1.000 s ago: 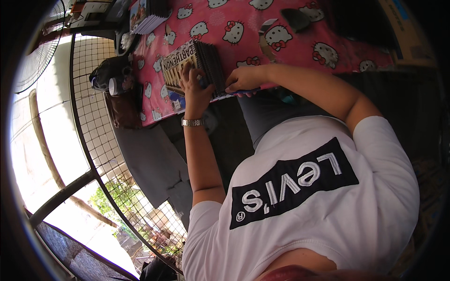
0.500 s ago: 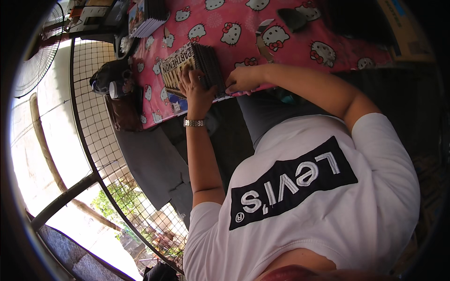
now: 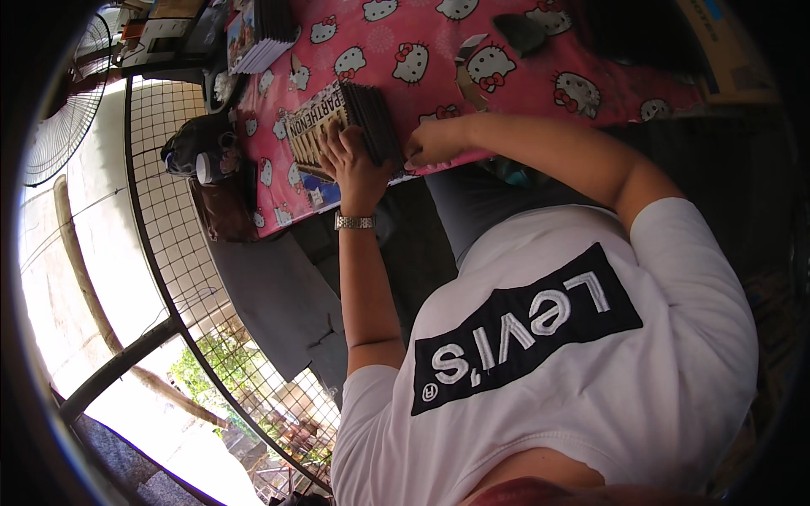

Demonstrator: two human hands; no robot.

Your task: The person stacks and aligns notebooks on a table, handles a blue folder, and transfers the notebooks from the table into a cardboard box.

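A thick stack of booklets point(image 3: 369, 110) lies near the table's front edge, its top cover printed with a columned stone building. My left hand point(image 3: 354, 158) rests on the cover, fingers spread, a metal-band watch on the wrist. By the stack's right side is my right hand point(image 3: 437, 142), its fingers bent and pressed together low at the table's edge. Whatever those fingers may hold is hidden. A blue printed piece point(image 3: 325, 193) shows at the stack's lower edge, beside my left wrist.
A pink cartoon-cat cloth point(image 3: 337, 63) covers the table. Another booklet pile point(image 3: 260, 42) sits at the far left. A dark bag point(image 3: 198, 139) and white-topped container point(image 3: 205, 168) stand left. A cardboard box point(image 3: 730, 59) is far right; a fan point(image 3: 80, 101) is far left.
My left hand has shifted slightly to the right over the stack. My right hand stays beside the stack with its fingers closed.
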